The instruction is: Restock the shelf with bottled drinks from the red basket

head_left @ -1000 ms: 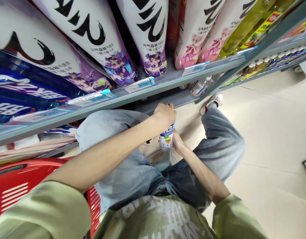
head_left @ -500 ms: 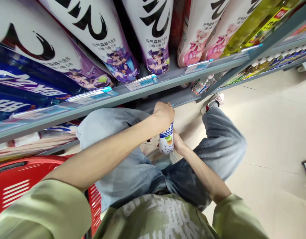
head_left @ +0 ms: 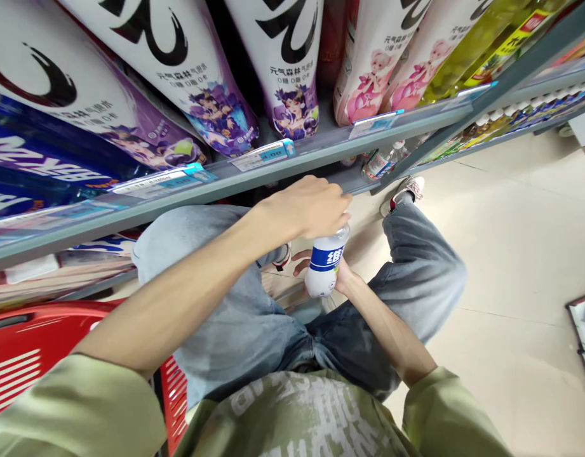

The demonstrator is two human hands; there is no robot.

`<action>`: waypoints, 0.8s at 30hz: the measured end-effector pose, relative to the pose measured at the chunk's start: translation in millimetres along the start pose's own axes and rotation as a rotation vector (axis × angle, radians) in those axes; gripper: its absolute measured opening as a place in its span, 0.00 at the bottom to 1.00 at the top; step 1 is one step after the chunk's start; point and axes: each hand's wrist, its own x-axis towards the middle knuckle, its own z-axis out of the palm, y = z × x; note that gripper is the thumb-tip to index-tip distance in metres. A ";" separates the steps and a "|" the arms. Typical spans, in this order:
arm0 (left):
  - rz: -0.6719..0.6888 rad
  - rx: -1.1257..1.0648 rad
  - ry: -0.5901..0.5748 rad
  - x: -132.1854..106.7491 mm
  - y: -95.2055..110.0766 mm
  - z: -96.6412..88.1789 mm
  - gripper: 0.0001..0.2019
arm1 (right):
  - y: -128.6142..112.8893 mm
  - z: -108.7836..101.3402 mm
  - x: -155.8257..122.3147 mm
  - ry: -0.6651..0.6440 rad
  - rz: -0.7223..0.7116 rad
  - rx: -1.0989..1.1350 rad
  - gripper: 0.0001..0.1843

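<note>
Between my knees is a white drink bottle [head_left: 324, 263] with a blue band on its label, tilted a little. My left hand [head_left: 314, 206] reaches over its top, fingers closed around the neck end; the cap is hidden under them. From the right, my right hand [head_left: 345, 277] holds the lower body of the bottle. The palm side rests at its right, and some fingertips show past its left edge.
Just ahead runs a grey shelf edge [head_left: 211, 181] with price tags. Large white-and-purple bottles [head_left: 220, 108] stand on it. A small clear bottle [head_left: 380, 162] is on the lower shelf. At my left is a red shopping basket [head_left: 49, 330]; pale floor tiles [head_left: 511, 266] lie to the right.
The bottle has turned, so its fruit picture now faces right and the blue band shows more. My left hand has shifted right and its wrist has turned over the top. The view moved slightly.
</note>
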 end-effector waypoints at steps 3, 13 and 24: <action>0.050 -0.018 0.041 1.3 2.1 -0.1 0.24 | 0.5 -3.9 2.5 0.011 -0.050 -0.007 0.35; -0.047 0.060 0.130 5.8 4.9 6.8 0.25 | 6.0 -12.7 10.6 0.243 -0.229 0.029 0.24; 0.016 0.103 0.157 15.1 12.1 12.4 0.23 | 1.8 -8.4 7.5 0.374 -0.262 -0.018 0.18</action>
